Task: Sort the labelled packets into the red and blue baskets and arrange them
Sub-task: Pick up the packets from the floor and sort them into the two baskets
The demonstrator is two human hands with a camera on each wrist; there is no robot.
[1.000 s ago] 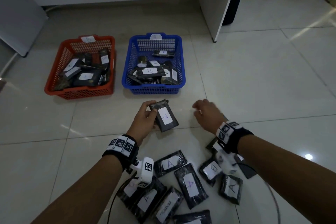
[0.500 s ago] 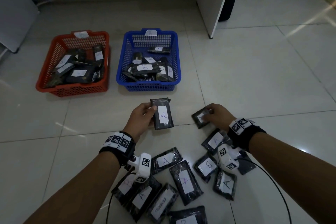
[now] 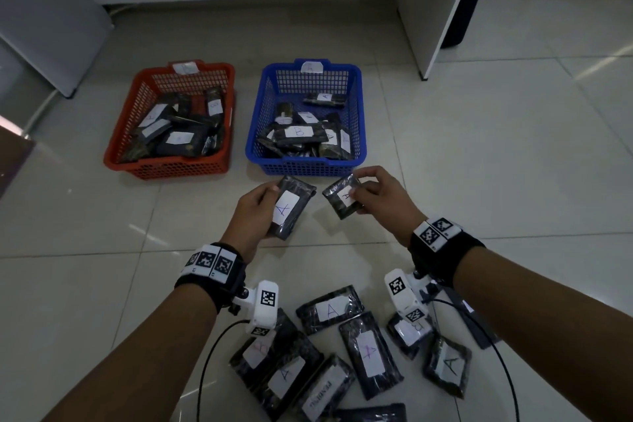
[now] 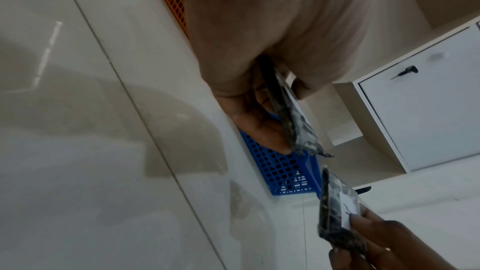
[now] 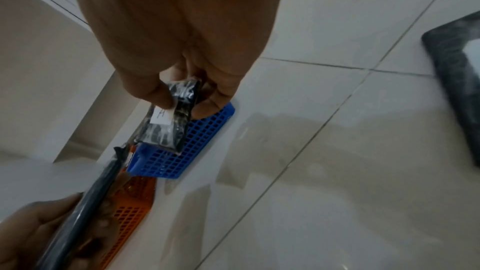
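Observation:
My left hand (image 3: 255, 212) grips a long black packet labelled A (image 3: 291, 205), held above the floor just in front of the blue basket (image 3: 308, 164). My right hand (image 3: 376, 195) pinches a smaller black packet labelled A (image 3: 340, 197) beside it. The same small packet (image 5: 168, 118) shows in the right wrist view, thumb on its white label. In the left wrist view the long packet (image 4: 288, 110) is edge-on between thumb and fingers. The red basket (image 3: 171, 166) stands left of the blue one. Both baskets hold several labelled packets.
Several loose black packets (image 3: 368, 353) labelled A or B lie on the tiled floor close to me, between my forearms. Camera cables (image 3: 212, 349) trail by the wrists. A white desk leg (image 3: 442, 17) stands behind the baskets on the right, a grey panel (image 3: 44, 10) at left.
My right hand picked a small packet off the floor pile and lifted it forward toward the blue basket. The left hand carried its packet forward too, and my view tilted closer to the baskets.

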